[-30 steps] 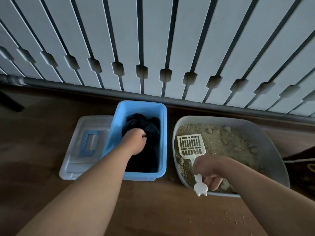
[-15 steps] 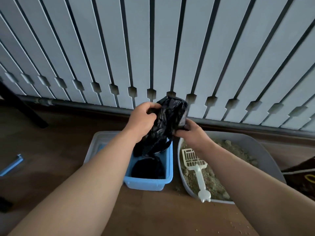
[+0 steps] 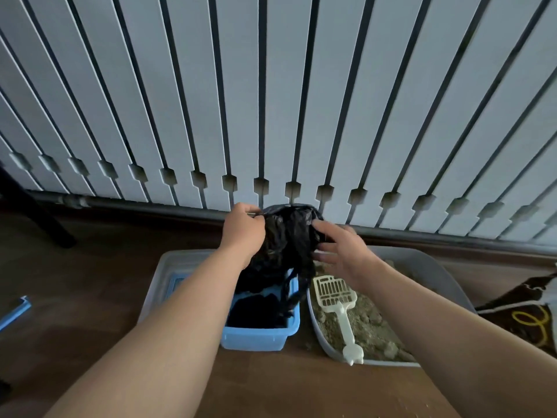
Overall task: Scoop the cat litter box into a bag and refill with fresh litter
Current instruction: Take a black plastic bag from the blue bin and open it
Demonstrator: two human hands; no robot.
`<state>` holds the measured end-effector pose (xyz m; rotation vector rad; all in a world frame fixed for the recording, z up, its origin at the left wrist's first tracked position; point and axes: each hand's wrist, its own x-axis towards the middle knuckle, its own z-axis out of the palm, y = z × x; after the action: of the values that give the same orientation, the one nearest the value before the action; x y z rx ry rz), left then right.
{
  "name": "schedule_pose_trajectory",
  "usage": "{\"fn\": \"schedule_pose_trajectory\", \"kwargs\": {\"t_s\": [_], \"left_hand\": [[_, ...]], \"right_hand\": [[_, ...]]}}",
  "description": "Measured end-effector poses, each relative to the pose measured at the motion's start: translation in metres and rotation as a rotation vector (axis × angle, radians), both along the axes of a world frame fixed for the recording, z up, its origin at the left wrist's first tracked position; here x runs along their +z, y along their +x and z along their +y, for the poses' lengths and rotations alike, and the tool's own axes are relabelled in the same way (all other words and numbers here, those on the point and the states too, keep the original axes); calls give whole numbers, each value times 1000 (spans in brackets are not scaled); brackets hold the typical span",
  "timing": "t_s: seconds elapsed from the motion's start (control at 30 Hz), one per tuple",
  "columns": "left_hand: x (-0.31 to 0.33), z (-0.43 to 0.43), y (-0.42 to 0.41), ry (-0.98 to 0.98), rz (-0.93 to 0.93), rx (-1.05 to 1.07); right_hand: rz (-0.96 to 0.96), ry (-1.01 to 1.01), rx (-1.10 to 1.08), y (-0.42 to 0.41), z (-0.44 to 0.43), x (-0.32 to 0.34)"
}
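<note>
A crumpled black plastic bag (image 3: 286, 236) hangs in the air above the blue bin (image 3: 259, 337), which holds more black bags. My left hand (image 3: 244, 230) pinches the bag's top left edge. My right hand (image 3: 340, 245) has its fingers spread and touches the bag's right side. To the right stands the grey litter box (image 3: 434, 273) with lumpy sand-coloured litter. A white slotted scoop (image 3: 339, 303) lies in it, handle over the front rim.
A clear plastic lid (image 3: 162, 270) lies left of the blue bin. A brown litter sack (image 3: 524, 315) sits at the far right. A white slatted radiator with a pipe (image 3: 150, 206) runs along the back. A blue piece (image 3: 15, 312) lies on the wooden floor at left.
Both hands lifted the black bag out of the blue bin. My right hand let go of the scoop, gripped the bag, and now has its fingers spread against it.
</note>
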<state>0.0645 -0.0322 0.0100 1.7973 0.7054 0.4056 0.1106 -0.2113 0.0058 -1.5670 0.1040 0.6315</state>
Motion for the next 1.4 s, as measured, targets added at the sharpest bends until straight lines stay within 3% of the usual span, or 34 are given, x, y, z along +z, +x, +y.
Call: {"fn": "schedule_pose_trajectory", "kwargs": {"t_s": [0.07, 0.13, 0.27, 0.4, 0.5, 0.6, 0.73, 0.87, 1.03, 1.13, 1.23, 1.33, 1.4], "left_hand": [[3, -7, 5, -67, -2, -33], [8, -10, 5, -78, -22, -34], [15, 9, -2, 3, -66, 181], [13, 33, -5, -219, -123, 299], [12, 28, -5, -151, -125, 192], [13, 8, -12, 113, -34, 61], [13, -25, -14, 189, 23, -405], [12, -44, -6, 329, 134, -576], [11, -41, -4, 379, 74, -452], [14, -32, 2, 110, 13, -196], [18, -27, 7, -180, -27, -89], [25, -28, 8, -73, -61, -105], [25, -27, 8, -22, -96, -98]], "right_hand": [[-14, 1, 128, -8, 7, 1], [-106, -180, 151, -11, 10, -2], [-152, -217, -59, 1, -10, -1], [-61, -116, -213, 11, -28, 3], [0, -25, -262, 18, -34, 2], [-36, -4, -244, 21, -32, 5], [-23, 39, -207, 17, -29, 15], [-12, 135, -149, 16, -27, 23], [-16, 194, -329, 23, -48, 27], [-61, 158, -374, 29, -60, 24], [-170, 7, -231, 29, -66, 26], [-242, -51, 105, 25, -69, 30], [-307, -215, 253, 20, -65, 27]]}}
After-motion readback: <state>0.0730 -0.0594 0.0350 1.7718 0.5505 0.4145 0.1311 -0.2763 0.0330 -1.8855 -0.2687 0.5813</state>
